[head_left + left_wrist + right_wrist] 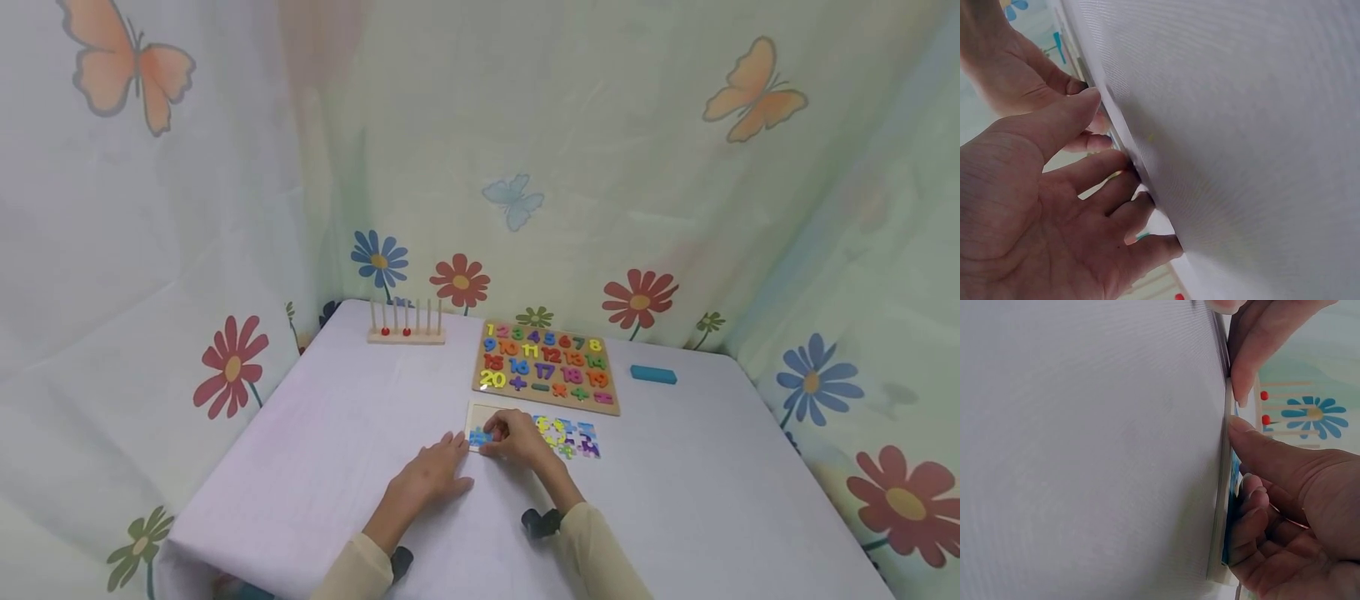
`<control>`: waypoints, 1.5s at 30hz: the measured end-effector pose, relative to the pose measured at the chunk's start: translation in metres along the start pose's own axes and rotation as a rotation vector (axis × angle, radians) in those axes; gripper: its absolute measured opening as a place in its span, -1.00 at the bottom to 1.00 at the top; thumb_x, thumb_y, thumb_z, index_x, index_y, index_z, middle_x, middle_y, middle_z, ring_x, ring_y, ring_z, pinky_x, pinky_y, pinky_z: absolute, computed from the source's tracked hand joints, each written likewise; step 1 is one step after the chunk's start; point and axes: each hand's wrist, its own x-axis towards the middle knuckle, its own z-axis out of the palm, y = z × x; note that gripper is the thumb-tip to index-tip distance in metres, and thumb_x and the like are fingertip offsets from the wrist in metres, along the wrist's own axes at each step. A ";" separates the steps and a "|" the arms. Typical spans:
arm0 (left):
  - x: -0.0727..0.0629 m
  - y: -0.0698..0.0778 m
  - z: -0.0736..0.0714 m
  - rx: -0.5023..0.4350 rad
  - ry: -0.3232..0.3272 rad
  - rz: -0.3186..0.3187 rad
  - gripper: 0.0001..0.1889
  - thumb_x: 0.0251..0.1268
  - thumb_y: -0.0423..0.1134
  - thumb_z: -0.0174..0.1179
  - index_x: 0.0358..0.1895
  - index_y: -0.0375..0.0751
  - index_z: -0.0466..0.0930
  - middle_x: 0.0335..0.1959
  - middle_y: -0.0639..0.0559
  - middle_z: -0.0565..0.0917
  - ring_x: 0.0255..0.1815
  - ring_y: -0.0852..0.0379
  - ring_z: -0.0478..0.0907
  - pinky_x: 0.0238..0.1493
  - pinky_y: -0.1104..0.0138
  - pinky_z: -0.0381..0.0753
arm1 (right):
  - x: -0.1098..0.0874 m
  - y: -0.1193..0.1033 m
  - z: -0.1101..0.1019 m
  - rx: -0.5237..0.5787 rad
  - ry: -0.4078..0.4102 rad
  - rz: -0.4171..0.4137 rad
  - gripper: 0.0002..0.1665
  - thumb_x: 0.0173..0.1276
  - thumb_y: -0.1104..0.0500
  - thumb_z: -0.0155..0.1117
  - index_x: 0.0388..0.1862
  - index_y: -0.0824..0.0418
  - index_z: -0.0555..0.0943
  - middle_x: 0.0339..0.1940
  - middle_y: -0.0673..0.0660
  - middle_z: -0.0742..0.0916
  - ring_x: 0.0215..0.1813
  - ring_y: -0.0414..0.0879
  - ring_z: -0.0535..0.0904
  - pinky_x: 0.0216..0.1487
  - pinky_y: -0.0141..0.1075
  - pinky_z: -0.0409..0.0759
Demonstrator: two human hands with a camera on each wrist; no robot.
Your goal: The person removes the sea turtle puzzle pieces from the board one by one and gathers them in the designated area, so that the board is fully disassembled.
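A shallow wooden puzzle tray (480, 411) lies on the white table, with blue puzzle pieces (477, 437) in its lower left part. My right hand (519, 437) is over the tray, pinching a puzzle piece between thumb and curled fingers; the hand covers most of that piece. In the right wrist view, the thumb (1272, 453) is at the tray's near edge. My left hand (429, 473) rests with extended fingers at the tray's left corner, fingertips right at its edge. Colourful puzzle pieces (588, 447), yellow, purple and blue, lie just right of the tray.
Behind the tray lies a wooden number board (480, 385) with coloured numerals. A peg stand (420, 337) with red beads is at the back left, and a teal block (653, 374) at the right. Printed curtains (600, 167) enclose the table's back and sides.
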 end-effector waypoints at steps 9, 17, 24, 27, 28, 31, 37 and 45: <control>0.000 -0.001 0.000 0.001 0.014 0.010 -0.29 0.52 -0.06 0.36 0.60 -0.31 0.40 0.67 -0.18 0.36 0.71 -0.17 0.23 0.63 -0.15 0.33 | -0.001 -0.001 0.001 -0.004 0.007 0.000 -0.72 0.24 0.27 0.69 -0.12 0.25 0.77 -0.41 0.04 0.63 -0.32 -0.12 0.49 -0.28 -0.36 0.48; -0.002 0.000 0.000 0.001 0.020 0.015 -0.29 0.51 -0.07 0.37 0.59 -0.31 0.41 0.67 -0.18 0.37 0.71 -0.18 0.24 0.62 -0.15 0.34 | -0.001 -0.001 0.001 0.002 0.011 -0.008 -0.71 0.24 0.29 0.69 -0.12 0.26 0.76 -0.42 0.04 0.63 -0.33 -0.12 0.48 -0.32 -0.37 0.47; -0.001 -0.001 0.001 0.021 0.017 0.016 -0.29 0.52 -0.05 0.36 0.60 -0.30 0.40 0.67 -0.17 0.37 0.71 -0.17 0.25 0.62 -0.14 0.35 | 0.000 -0.001 0.001 -0.006 0.009 -0.022 -0.71 0.24 0.29 0.69 -0.12 0.28 0.75 -0.42 0.02 0.62 -0.33 -0.14 0.48 -0.32 -0.39 0.45; -0.001 -0.001 0.002 0.020 0.019 0.016 -0.29 0.52 -0.05 0.36 0.59 -0.30 0.41 0.67 -0.16 0.37 0.71 -0.16 0.25 0.62 -0.13 0.35 | 0.000 -0.002 0.000 -0.005 0.007 -0.026 -0.71 0.25 0.29 0.68 -0.12 0.29 0.75 -0.42 0.03 0.63 -0.33 -0.13 0.48 -0.31 -0.38 0.45; -0.002 -0.001 0.002 0.019 0.020 0.016 -0.29 0.52 -0.05 0.36 0.59 -0.30 0.41 0.67 -0.16 0.37 0.71 -0.16 0.25 0.62 -0.14 0.35 | 0.000 -0.002 0.000 -0.005 0.008 -0.027 -0.71 0.25 0.29 0.68 -0.12 0.29 0.75 -0.42 0.04 0.63 -0.33 -0.13 0.48 -0.30 -0.38 0.45; -0.002 -0.001 0.001 0.014 0.026 0.017 -0.29 0.52 -0.06 0.36 0.59 -0.31 0.42 0.66 -0.17 0.38 0.70 -0.17 0.25 0.62 -0.15 0.35 | 0.000 -0.002 0.001 -0.002 0.007 -0.014 -0.71 0.25 0.29 0.68 -0.12 0.28 0.74 -0.42 0.04 0.62 -0.32 -0.13 0.47 -0.31 -0.38 0.44; -0.002 -0.002 0.002 0.006 0.031 0.025 -0.30 0.52 -0.07 0.36 0.58 -0.32 0.42 0.66 -0.18 0.38 0.70 -0.17 0.25 0.62 -0.16 0.34 | -0.001 -0.001 0.002 0.003 0.018 0.006 -0.69 0.24 0.29 0.69 -0.13 0.26 0.72 -0.41 0.04 0.61 -0.32 -0.13 0.47 -0.32 -0.36 0.44; 0.000 -0.004 0.002 0.008 0.030 0.040 -0.30 0.52 -0.07 0.36 0.58 -0.35 0.42 0.66 -0.18 0.38 0.71 -0.18 0.25 0.62 -0.17 0.34 | 0.001 -0.001 0.003 0.016 0.019 0.005 -0.68 0.23 0.31 0.69 -0.15 0.27 0.69 -0.41 0.05 0.62 -0.33 -0.12 0.47 -0.34 -0.36 0.45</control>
